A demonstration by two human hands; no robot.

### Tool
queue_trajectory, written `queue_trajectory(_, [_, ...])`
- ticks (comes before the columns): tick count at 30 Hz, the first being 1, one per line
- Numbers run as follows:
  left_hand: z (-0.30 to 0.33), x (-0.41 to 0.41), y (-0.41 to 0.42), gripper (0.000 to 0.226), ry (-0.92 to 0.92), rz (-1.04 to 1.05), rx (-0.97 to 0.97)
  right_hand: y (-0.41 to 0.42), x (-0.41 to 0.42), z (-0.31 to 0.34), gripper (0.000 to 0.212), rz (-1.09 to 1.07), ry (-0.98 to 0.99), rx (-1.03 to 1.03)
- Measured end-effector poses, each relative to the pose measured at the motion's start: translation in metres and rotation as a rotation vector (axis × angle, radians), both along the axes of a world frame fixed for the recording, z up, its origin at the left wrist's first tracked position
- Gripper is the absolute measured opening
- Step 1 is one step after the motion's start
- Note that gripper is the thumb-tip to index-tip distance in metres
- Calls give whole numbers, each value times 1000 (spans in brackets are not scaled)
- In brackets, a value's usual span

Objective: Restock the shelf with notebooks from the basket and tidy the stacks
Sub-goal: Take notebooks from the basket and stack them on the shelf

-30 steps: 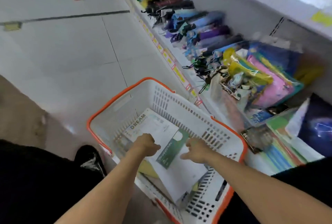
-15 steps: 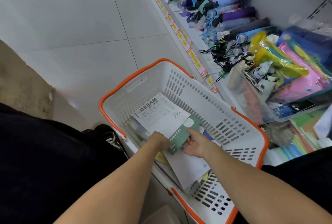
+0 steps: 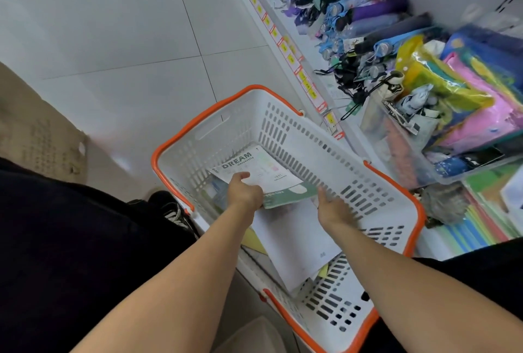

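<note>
Shop floor, basket (image 3: 283, 131): L grip (image 3: 244, 193) grasping notebooks (image 3: 263, 175); R grip (image 3: 332, 206) released, beside.

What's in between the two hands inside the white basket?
In the head view, the green-covered notebook lies between the left hand and right hand, over a white notebook.

I am crouching on a pale tiled floor (image 3: 119, 49), where a white basket with an orange rim (image 3: 283, 131) is standing. Just right of the basket, a low white shelf (image 3: 285, 27) is running along the floor. It is carrying folded umbrellas (image 3: 376, 10) at its far end and colourful plastic packets (image 3: 464, 97) nearer the basket.
</note>
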State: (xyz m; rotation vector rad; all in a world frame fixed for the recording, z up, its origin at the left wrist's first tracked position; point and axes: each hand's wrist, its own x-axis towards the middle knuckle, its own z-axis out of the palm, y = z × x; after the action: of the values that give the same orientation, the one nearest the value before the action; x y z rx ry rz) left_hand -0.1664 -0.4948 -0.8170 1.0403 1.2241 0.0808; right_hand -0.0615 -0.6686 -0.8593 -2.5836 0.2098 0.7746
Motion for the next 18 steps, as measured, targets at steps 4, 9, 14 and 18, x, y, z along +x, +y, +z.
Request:
queue_trajectory(4, [-4, -9, -6, 43, 98, -123, 108, -22, -26, -3, 100, 94, 209, -83])
queue_trajectory(9, [0, -4, -3, 33, 96, -101, 102, 0, 4, 58, 70, 467, 260, -86])
queue_trajectory(14, [13, -3, -2, 16, 169, -190, 215, 26, 36, 189, 41, 658, -84, -330])
queue_trajectory(18, [38, -13, -17, 22, 188, -424, 474, 31, 6, 253, 27, 675, -331, -395])
